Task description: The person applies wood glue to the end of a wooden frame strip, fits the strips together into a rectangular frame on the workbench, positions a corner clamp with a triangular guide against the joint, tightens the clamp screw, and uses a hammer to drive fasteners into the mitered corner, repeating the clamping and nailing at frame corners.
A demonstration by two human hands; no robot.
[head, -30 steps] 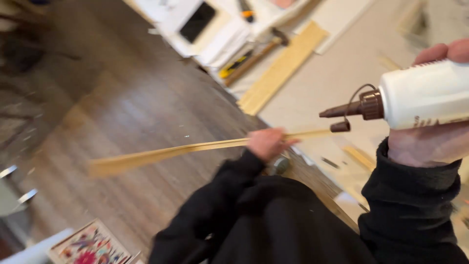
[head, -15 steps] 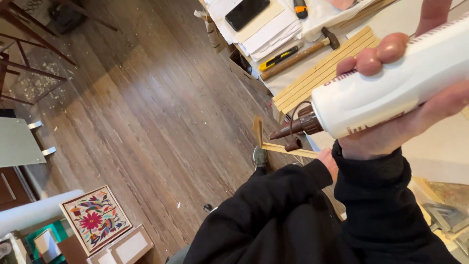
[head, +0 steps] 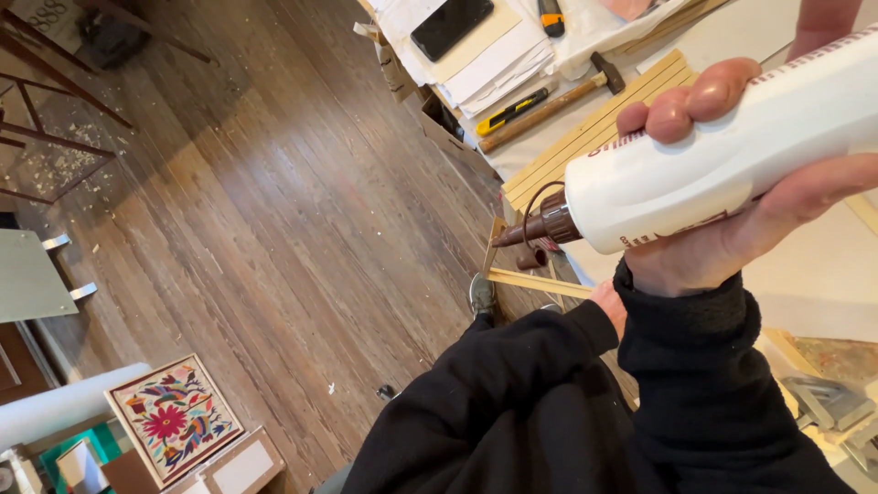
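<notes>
Glue bottle (head: 732,155), white with a brown nozzle, lies on its side in the right hand (head: 741,210), high and close to the camera. The fingers (head: 695,101) curl over its top and the palm presses from below, so the hand is clamped around the bottle's body. The nozzle points left and slightly down, its small brown cap dangling on a tether just beneath the tip.

Below the nozzle sits a thin wooden strip (head: 535,282), pale and narrow, running out to the left over the wooden floor (head: 274,229). The left hand (head: 608,306) meets the strip's near end, but a black sleeve covers most of the hand, so I cannot tell how it grips.

Behind the bottle, more wooden slats (head: 594,128) lie side by side on a white table (head: 823,274). Farther back rest a hammer (head: 549,101), a yellow utility knife (head: 512,112) and a black phone (head: 451,26) on a stack of papers.
</notes>
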